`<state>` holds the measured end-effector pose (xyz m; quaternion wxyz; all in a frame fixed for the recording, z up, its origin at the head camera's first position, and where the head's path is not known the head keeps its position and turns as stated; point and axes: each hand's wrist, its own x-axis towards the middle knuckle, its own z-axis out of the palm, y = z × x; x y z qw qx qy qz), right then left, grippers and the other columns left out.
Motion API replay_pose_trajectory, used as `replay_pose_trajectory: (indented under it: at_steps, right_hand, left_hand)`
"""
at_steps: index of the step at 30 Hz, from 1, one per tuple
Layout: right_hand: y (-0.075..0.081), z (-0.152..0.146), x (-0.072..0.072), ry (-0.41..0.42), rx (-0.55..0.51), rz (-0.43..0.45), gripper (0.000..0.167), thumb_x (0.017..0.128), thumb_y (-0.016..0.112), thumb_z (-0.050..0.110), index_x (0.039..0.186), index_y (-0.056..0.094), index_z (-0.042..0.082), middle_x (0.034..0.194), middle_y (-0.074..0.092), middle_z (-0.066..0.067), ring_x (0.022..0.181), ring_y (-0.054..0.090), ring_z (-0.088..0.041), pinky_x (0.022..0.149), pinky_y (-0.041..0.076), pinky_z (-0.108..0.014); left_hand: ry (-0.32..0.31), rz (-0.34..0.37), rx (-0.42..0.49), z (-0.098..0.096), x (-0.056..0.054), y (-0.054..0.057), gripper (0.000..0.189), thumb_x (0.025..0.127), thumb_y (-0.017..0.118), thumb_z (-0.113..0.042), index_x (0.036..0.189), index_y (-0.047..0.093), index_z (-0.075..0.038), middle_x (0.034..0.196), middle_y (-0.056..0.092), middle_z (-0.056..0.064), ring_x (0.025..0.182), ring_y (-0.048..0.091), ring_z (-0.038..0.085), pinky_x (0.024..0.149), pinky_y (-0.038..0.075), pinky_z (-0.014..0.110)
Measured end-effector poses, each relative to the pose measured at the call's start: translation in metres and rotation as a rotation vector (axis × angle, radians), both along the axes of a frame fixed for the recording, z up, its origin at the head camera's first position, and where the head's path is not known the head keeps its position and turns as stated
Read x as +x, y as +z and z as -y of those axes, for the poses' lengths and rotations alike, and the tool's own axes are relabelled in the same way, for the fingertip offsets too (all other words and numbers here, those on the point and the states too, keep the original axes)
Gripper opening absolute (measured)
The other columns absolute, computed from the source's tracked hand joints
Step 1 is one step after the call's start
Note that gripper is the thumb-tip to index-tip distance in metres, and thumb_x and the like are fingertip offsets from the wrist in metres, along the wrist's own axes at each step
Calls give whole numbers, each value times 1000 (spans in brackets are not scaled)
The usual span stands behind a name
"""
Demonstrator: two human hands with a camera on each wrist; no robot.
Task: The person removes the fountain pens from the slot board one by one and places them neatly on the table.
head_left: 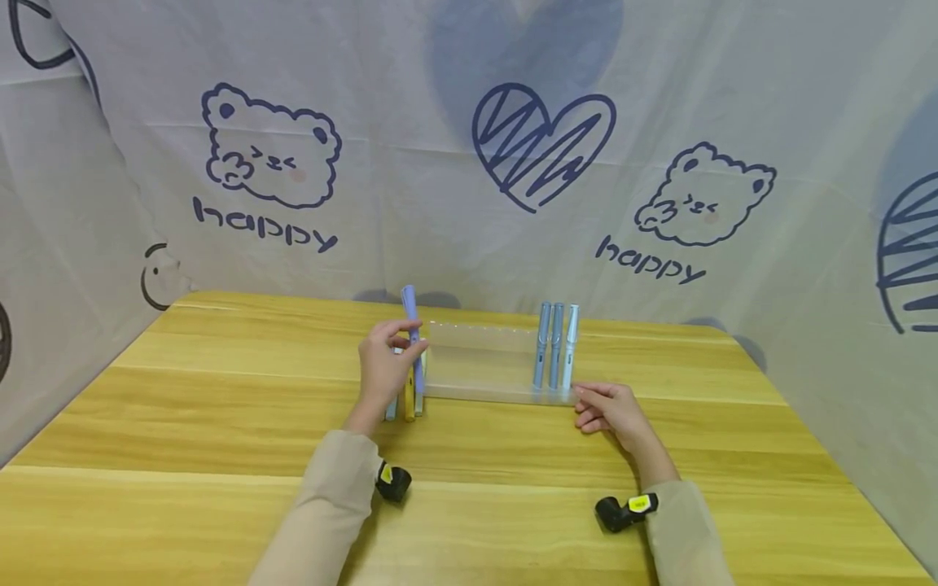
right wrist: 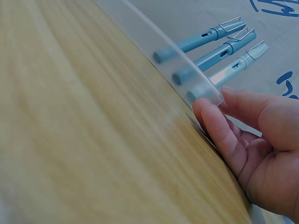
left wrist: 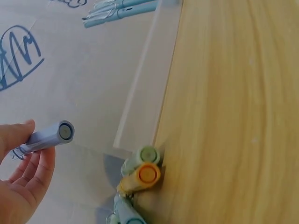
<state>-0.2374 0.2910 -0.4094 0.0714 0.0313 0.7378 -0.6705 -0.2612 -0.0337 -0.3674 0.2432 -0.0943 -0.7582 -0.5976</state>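
Note:
My left hand [head_left: 383, 368] pinches a lavender pen [head_left: 409, 301] between thumb and fingers, cap end up, at the left end of a clear plastic pen stand [head_left: 479, 366]. In the left wrist view the round end of this lavender pen [left wrist: 50, 134] faces the camera, apart from the stand. Thumb and forefinger of my right hand [head_left: 614, 409] grip the stand's front right corner. Just beside them, two blue-grey pens [head_left: 543, 346] and a pale blue pen [head_left: 570, 346] lean in the stand, clips up.
Left of the stand, a yellow pen [left wrist: 140, 178], a pale green pen [left wrist: 142, 157] and a teal pen [left wrist: 126, 212] are bunched close together. The wooden table [head_left: 498, 521] ends at a hanging cloth [head_left: 410, 195] with printed drawings.

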Motion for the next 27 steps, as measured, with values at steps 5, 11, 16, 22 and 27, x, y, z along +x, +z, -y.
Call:
replay_pose_trajectory:
  at_steps: [5,11,16,22,27]
  right_hand:
    - [-2,-1,-1,-6,8,1,42,90,53,12,120,44,-17,69,58,-6,52,59,-14,50,52,-27]
    - [-2,-2,1,33,-30,-55,40,86,60,18,113,54,-12,69,58,-7,53,60,-14,50,52,-26]
    - [-1,-2,2,47,-40,-66,40,86,61,19,111,56,-11,68,58,-7,53,60,-14,50,52,-27]
    - [-1,0,-1,1,9,-9,42,90,54,12,119,45,-17,68,57,-6,52,59,-13,50,52,-26]
    - [0,0,-1,4,3,-7,42,90,53,12,120,45,-16,68,57,-6,52,59,-14,49,52,-27]
  left_hand:
    - [1,42,10,10,-3,-1,26,72,70,4,98,64,5,98,56,18,77,59,30,54,49,18]
    - [-3,131,25,25,-3,4,26,74,68,3,99,64,3,102,58,18,77,59,26,54,48,16]
    - [-33,236,42,36,-3,5,27,77,65,4,104,62,4,99,60,22,71,58,16,56,50,19]
    - [-50,338,19,47,-3,5,29,80,64,0,109,60,2,104,57,20,72,57,14,60,51,22]
    - [-58,391,-36,56,-3,4,30,81,63,-1,110,58,3,107,56,20,74,56,17,61,51,26]
